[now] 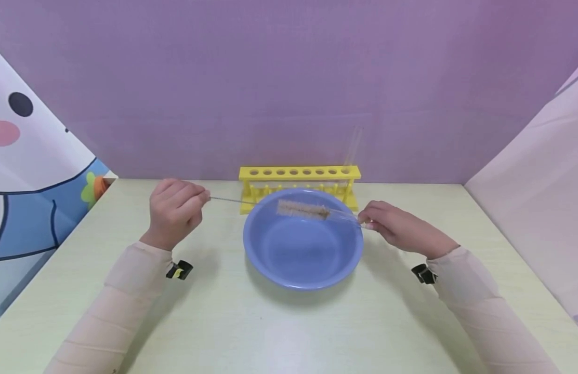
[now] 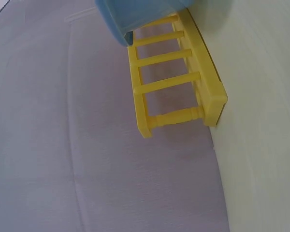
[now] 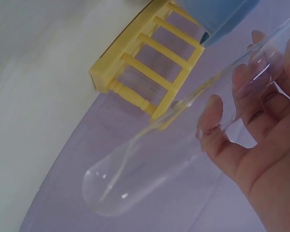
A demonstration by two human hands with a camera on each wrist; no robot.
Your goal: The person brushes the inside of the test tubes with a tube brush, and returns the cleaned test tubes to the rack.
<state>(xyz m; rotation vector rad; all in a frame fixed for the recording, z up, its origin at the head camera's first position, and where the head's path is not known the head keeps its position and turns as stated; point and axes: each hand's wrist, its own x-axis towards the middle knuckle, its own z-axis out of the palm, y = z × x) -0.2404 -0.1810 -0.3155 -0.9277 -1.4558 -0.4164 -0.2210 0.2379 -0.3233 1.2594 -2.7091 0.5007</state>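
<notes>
In the head view my left hand (image 1: 176,210) grips the thin wire handle (image 1: 233,200) of a test tube brush, whose tan bristles (image 1: 300,209) hang above the blue basin (image 1: 303,283). My right hand (image 1: 401,228) holds a clear glass test tube (image 1: 342,214) between thumb and fingers. The tube tilts slightly, its mouth against the brush's brown tip. In the right wrist view the tube's rounded end (image 3: 106,193) sticks out past the curled fingers (image 3: 210,118). The left hand itself is out of the left wrist view.
A yellow test tube rack (image 1: 300,172) stands behind the basin, against the purple backdrop (image 1: 289,88). One upright glass tube (image 1: 353,148) is in its right end. The pale tabletop (image 1: 289,332) spreads around the basin; a cartoon-print panel (image 1: 31,218) borders the left.
</notes>
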